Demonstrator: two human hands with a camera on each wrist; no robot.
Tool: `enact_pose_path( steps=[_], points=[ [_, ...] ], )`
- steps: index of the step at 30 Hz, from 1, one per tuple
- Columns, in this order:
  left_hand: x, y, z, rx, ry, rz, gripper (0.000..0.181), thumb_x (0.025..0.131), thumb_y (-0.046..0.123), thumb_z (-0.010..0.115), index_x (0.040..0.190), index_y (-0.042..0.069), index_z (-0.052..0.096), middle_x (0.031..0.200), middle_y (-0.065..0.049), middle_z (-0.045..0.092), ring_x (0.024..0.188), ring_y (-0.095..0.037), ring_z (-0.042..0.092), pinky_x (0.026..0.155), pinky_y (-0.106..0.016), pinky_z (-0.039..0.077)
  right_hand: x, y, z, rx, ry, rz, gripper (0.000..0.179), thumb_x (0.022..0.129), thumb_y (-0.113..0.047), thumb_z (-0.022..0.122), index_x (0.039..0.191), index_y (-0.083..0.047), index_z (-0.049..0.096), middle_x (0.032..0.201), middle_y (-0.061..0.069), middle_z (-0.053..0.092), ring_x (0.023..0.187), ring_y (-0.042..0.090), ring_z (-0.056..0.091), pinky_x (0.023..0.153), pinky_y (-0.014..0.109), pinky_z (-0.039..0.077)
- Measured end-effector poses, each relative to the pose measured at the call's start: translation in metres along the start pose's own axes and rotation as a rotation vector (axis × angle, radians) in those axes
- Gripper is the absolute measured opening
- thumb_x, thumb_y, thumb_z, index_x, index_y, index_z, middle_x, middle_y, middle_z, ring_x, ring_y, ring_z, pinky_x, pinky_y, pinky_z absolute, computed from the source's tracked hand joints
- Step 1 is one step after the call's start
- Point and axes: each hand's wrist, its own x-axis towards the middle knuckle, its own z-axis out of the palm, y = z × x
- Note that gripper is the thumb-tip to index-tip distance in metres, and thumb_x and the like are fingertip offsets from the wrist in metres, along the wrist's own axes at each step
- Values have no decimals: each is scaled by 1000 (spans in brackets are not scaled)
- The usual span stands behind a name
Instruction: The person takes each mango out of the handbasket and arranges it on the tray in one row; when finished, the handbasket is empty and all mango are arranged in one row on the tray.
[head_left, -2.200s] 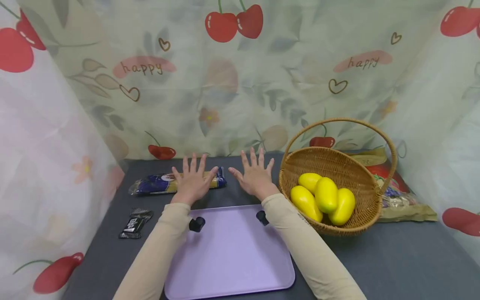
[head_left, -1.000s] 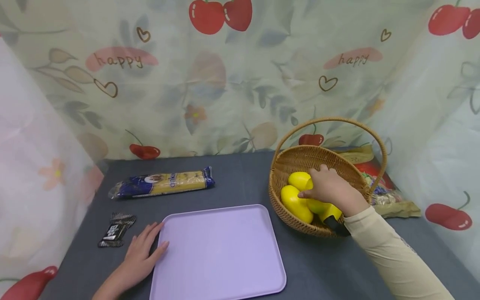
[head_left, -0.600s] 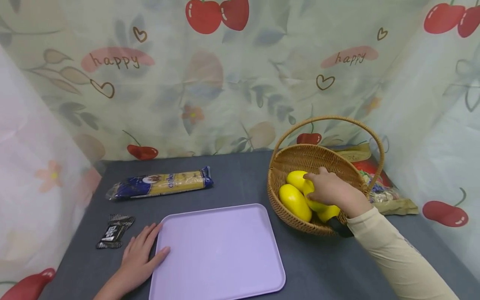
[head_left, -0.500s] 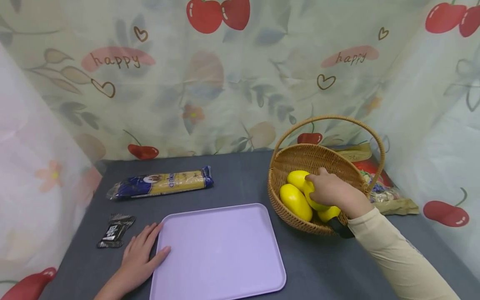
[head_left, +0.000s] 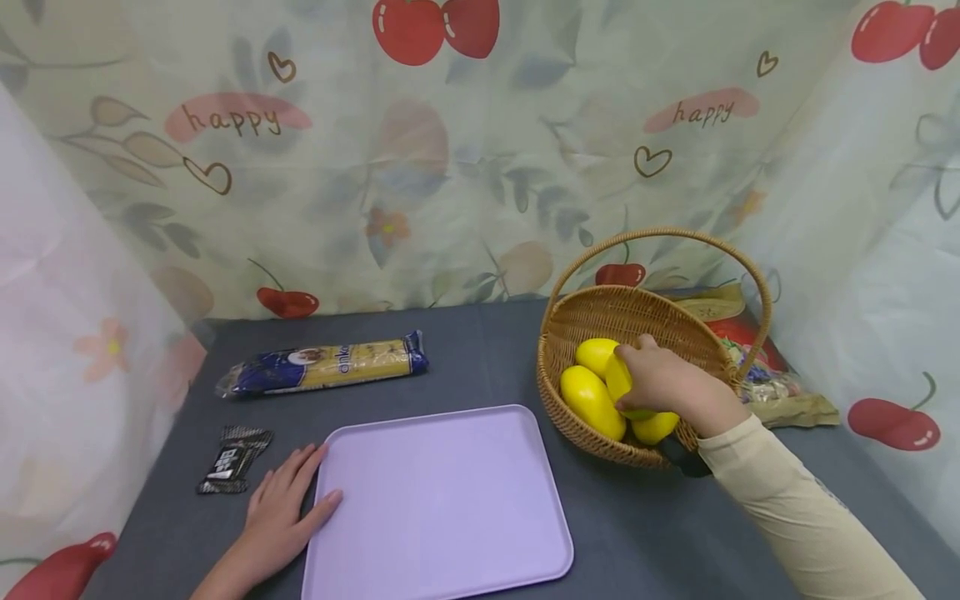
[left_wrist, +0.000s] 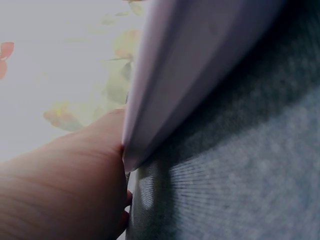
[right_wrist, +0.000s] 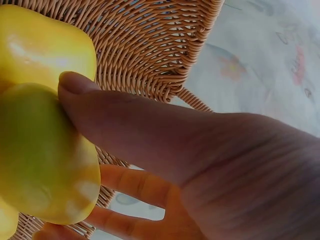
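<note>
In the head view my right hand point(head_left: 663, 383) reaches into a wicker basket point(head_left: 630, 312) and grips a yellow mango point(head_left: 618, 387), thumb on the near side and fingers round the far side. The right wrist view shows this mango's greenish end point(right_wrist: 35, 145) between thumb and fingers. Other yellow mangoes point(head_left: 591, 403) lie around it in the basket. My left hand point(head_left: 279, 508) rests at the left edge of a lilac tray point(head_left: 435, 500), thumb over the rim, fingers extended beside it. The left wrist view shows mostly the wrist point(left_wrist: 65, 185) and the tray's side point(left_wrist: 175, 65).
A blue and yellow pack of pasta point(head_left: 330, 365) lies at the back left. Nearer, left of the tray, is a small black wrapped packet point(head_left: 234, 460). Behind the basket's right side lies a brown and red bag point(head_left: 787, 408). The basket's tall handle point(head_left: 660, 233) arches above it.
Both hands were spread in the air beyond the tray. The right went into the basket and took hold of a mango; the left came down to the tray's left edge.
</note>
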Motion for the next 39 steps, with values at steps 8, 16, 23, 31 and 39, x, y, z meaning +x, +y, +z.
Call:
enact_pose_path(
  steps=[8,16,23,31,39],
  points=[
    [0,1,1,-2,0,-7,74,94,55,51,149,10,31,152,-24,27,139,-46,19,103,-72,8,1,0,-1,-5,4,-2,75,79,-25,77,135,10,42,117,33,41,78,30,53,64,38,50],
    [0,1,3,2,-7,-14,75,94,57,50,149,10,31,152,-24,26,139,-46,19,104,-71,9,-1,3,-2,-5,9,-22,75,80,-25,76,136,10,42,119,33,40,78,29,53,65,37,49],
    [-1,3,2,2,7,-10,73,94,55,50,149,10,31,151,-24,28,139,-46,20,104,-71,9,-8,3,-6,-23,66,-53,76,79,-27,77,137,7,42,120,33,41,79,30,54,65,39,50],
    [-2,3,1,7,7,-16,74,94,56,49,149,9,31,150,-25,28,139,-46,20,104,-71,8,-23,-7,-14,-17,160,-88,74,82,-29,76,138,6,42,124,33,40,95,40,54,73,45,51],
    [-2,3,1,6,6,-14,74,94,56,49,149,10,31,151,-25,28,139,-46,19,105,-71,7,-55,-33,-23,20,332,-188,74,82,-30,77,138,3,43,125,28,43,97,37,55,75,44,54]
  ],
)
